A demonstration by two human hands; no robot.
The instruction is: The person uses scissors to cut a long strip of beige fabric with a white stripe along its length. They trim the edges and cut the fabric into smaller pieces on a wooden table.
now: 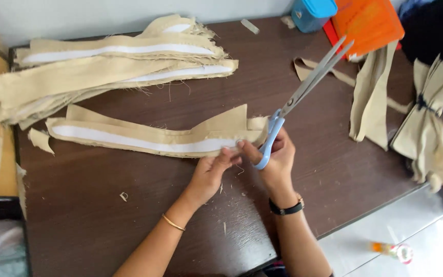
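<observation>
A long tan fabric strip (144,134) with a white band along its middle lies across the dark brown table (93,225). My left hand (212,169) pinches the strip's right end against the table. My right hand (277,160) holds scissors (303,95) with light blue handles, and its fingertips also touch the strip's end. The scissor blades are slightly apart and point up and to the right, away from the fabric. A gold bangle is on my left wrist and a black band on my right wrist.
A pile of similar tan strips (103,66) lies at the back left. More tan pieces (373,97) and a tied bundle (429,128) sit at right. A blue box (313,13) and an orange sheet (367,20) lie at the back. A small bottle (393,251) lies on the floor.
</observation>
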